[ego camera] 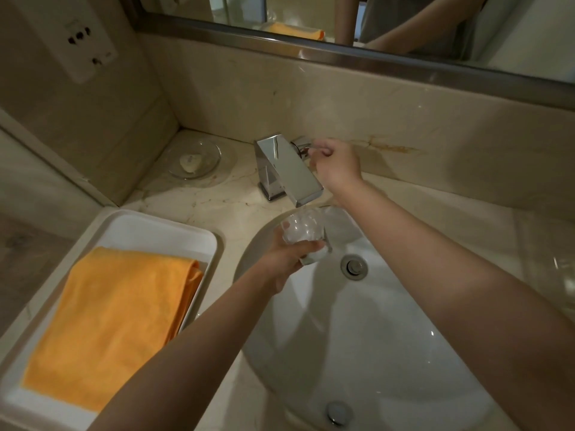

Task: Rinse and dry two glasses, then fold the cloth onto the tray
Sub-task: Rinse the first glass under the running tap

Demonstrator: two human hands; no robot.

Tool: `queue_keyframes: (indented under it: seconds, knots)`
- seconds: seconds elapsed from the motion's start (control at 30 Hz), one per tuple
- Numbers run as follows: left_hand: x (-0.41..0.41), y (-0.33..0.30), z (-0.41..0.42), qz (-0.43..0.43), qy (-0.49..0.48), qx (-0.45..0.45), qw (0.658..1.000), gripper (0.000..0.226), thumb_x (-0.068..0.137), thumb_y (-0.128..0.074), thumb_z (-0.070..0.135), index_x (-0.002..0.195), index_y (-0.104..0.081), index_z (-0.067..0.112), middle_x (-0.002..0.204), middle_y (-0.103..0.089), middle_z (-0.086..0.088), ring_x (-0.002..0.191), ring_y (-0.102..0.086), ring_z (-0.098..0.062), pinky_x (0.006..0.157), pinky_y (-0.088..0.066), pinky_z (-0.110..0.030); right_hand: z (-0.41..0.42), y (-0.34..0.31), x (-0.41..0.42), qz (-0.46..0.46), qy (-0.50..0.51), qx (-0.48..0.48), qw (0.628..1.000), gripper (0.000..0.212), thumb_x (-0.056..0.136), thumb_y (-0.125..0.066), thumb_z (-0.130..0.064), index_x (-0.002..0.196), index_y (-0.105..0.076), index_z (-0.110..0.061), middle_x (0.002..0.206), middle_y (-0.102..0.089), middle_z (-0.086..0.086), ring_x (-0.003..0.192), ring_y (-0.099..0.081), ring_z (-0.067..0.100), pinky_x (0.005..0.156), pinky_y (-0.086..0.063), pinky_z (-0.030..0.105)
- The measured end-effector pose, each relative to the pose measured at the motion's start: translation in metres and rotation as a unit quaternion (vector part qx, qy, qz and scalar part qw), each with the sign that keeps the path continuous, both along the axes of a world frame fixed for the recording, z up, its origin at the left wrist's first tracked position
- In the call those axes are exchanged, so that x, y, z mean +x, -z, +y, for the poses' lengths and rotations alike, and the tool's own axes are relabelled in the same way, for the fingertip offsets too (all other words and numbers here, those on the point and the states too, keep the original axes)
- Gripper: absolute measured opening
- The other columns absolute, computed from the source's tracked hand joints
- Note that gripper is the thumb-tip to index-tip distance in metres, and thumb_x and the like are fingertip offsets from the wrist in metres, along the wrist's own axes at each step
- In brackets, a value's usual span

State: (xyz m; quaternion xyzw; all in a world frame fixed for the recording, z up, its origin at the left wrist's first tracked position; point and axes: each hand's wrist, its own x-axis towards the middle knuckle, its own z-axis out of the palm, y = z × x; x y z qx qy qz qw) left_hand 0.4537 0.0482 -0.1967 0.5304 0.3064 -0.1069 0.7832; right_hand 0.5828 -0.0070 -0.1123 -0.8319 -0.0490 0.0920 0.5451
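Note:
My left hand grips a clear glass from below and holds it under the spout of the chrome tap, over the white sink. Water froths inside the glass. My right hand pinches the tap's handle behind the spout. An orange cloth lies folded in the white tray left of the sink. A second clear glass stands faintly visible on the counter at the far right edge.
A glass soap dish with a soap piece sits in the back left corner of the marble counter. The sink drain is in the bowl behind the glass. A mirror runs along the wall above; a wall socket plate is upper left.

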Motion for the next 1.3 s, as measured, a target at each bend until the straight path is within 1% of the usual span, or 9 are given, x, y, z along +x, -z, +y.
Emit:
queue_keyframes:
  seconds: [0.17, 0.33, 0.4, 0.57, 0.73, 0.93, 1.03, 1.17, 1.3]
  knots:
    - [0.0, 0.003, 0.003, -0.015, 0.007, 0.002, 1.0, 0.077, 0.074, -0.077, 0.009, 0.137, -0.035, 0.026, 0.126, -0.058, -0.005, 0.106, -0.062, -0.02, 0.073, -0.052, -0.022, -0.028, 0.02, -0.017, 0.022, 0.081, 0.146, 0.986, 0.014, 0.096, -0.047, -0.017, 0.096, -0.06, -0.014, 0.069, -0.059, -0.004, 0.064, -0.057, 0.009, 0.066, -0.049, 0.02]
    - [0.002, 0.001, 0.006, -0.043, 0.046, -0.009, 0.998, 0.057, 0.078, -0.073, 0.007, 0.125, -0.046, 0.026, 0.12, -0.064, -0.009, 0.106, -0.063, -0.024, 0.073, -0.055, -0.023, -0.051, 0.058, -0.057, 0.23, -0.014, 0.092, 0.969, 0.026, 0.098, -0.04, -0.036, 0.107, -0.057, -0.018, 0.093, -0.063, -0.001, 0.079, -0.059, 0.011, 0.067, -0.047, 0.023]
    - [0.004, -0.001, 0.007, -0.057, 0.078, -0.011, 0.995, 0.05, 0.08, -0.072, 0.011, 0.123, -0.049, 0.022, 0.117, -0.066, -0.01, 0.102, -0.065, -0.023, 0.074, -0.056, -0.024, -0.054, 0.068, -0.067, 0.308, -0.09, 0.11, 0.941, 0.043, 0.094, -0.033, -0.053, 0.113, -0.056, -0.02, 0.105, -0.063, -0.001, 0.093, -0.061, 0.011, 0.082, -0.05, 0.028]
    - [0.007, 0.006, 0.011, -0.061, 0.121, -0.004, 0.991, 0.077, 0.075, -0.07, 0.038, 0.14, -0.034, 0.019, 0.123, -0.064, -0.006, 0.105, -0.066, -0.017, 0.07, -0.053, -0.017, -0.063, 0.081, -0.067, 0.33, -0.157, 0.156, 0.918, 0.086, 0.067, -0.048, -0.07, 0.135, -0.036, -0.018, 0.13, -0.056, 0.005, 0.116, -0.056, 0.021, 0.102, -0.043, 0.047]
    - [0.011, 0.004, 0.005, -0.032, 0.148, -0.025, 0.988, 0.093, 0.072, -0.064, 0.06, 0.144, -0.026, 0.016, 0.12, -0.067, -0.001, 0.101, -0.067, -0.007, 0.071, -0.054, -0.017, -0.07, 0.084, -0.071, 0.33, -0.193, 0.141, 0.913, 0.114, 0.056, -0.087, -0.037, 0.144, -0.017, -0.025, 0.137, -0.048, 0.011, 0.122, -0.052, 0.027, 0.106, -0.039, 0.05]
    - [0.014, 0.006, -0.001, -0.039, 0.109, -0.023, 0.993, 0.086, 0.077, -0.062, 0.056, 0.143, -0.026, 0.015, 0.119, -0.066, -0.008, 0.106, -0.065, -0.014, 0.08, -0.051, -0.018, -0.071, 0.087, -0.07, 0.316, -0.18, 0.105, 0.926, 0.099, 0.068, -0.077, -0.002, 0.145, -0.017, -0.02, 0.122, -0.059, 0.004, 0.11, -0.06, 0.016, 0.103, -0.043, 0.036]
    - [0.017, 0.007, -0.005, -0.048, 0.073, -0.016, 0.996, 0.053, 0.084, -0.064, 0.039, 0.128, -0.046, 0.015, 0.115, -0.066, -0.012, 0.103, -0.066, -0.019, 0.078, -0.053, -0.025, -0.067, 0.082, -0.073, 0.302, -0.176, 0.06, 0.935, 0.084, 0.072, -0.073, -0.003, 0.136, -0.024, -0.026, 0.117, -0.061, 0.005, 0.102, -0.061, 0.012, 0.084, -0.051, 0.023]
    - [0.021, 0.006, -0.011, -0.045, 0.003, 0.044, 0.998, 0.058, 0.072, -0.077, 0.028, 0.121, -0.049, 0.012, 0.112, -0.066, -0.014, 0.101, -0.067, -0.027, 0.074, -0.058, -0.037, -0.058, 0.082, -0.081, 0.286, -0.128, 0.058, 0.948, 0.068, 0.072, -0.067, 0.001, 0.127, -0.034, -0.021, 0.111, -0.058, 0.007, 0.093, -0.06, 0.011, 0.081, -0.053, 0.027]
    - [0.026, -0.007, -0.015, -0.018, -0.046, 0.052, 0.997, 0.038, 0.084, -0.069, 0.029, 0.109, -0.04, 0.028, 0.093, -0.061, 0.0, 0.058, -0.068, -0.004, 0.047, -0.054, -0.022, -0.053, 0.081, -0.085, 0.279, -0.109, 0.041, 0.953, 0.085, 0.068, -0.069, -0.003, 0.134, -0.024, -0.035, 0.108, -0.058, -0.001, 0.1, -0.061, 0.014, 0.096, -0.049, 0.034]
